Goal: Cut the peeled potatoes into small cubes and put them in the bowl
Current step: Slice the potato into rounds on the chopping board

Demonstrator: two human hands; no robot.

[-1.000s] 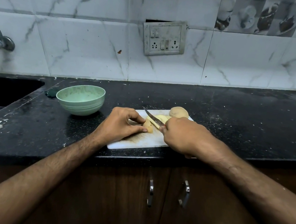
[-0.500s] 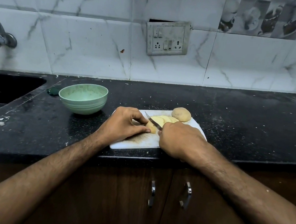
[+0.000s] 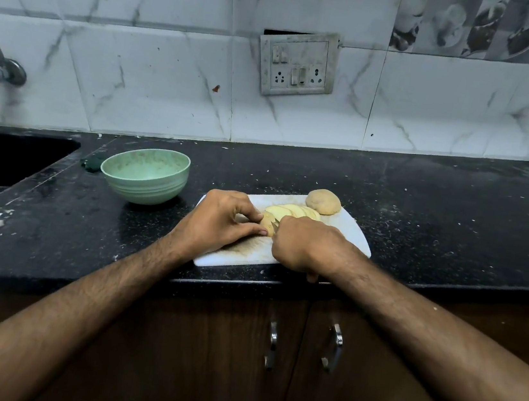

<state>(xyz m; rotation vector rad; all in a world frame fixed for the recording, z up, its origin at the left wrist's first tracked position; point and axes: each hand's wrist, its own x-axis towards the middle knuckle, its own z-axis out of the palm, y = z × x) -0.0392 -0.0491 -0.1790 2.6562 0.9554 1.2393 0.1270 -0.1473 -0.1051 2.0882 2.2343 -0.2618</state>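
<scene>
Black speckled counter (image 3: 424, 204), marble-tiled wall (image 3: 137, 82); hands grip potato (image 3: 267, 223), hidden knife

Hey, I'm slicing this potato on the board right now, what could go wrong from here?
1. The left hand pinches the potato piece right against the right hand, which hides the knife, so a slip might nick a fingertip.
2. The cutting board sits at the counter's front edge; hard pressure there may shift it.
3. The whole potato rests at the board's far corner and might roll off if bumped.
</scene>
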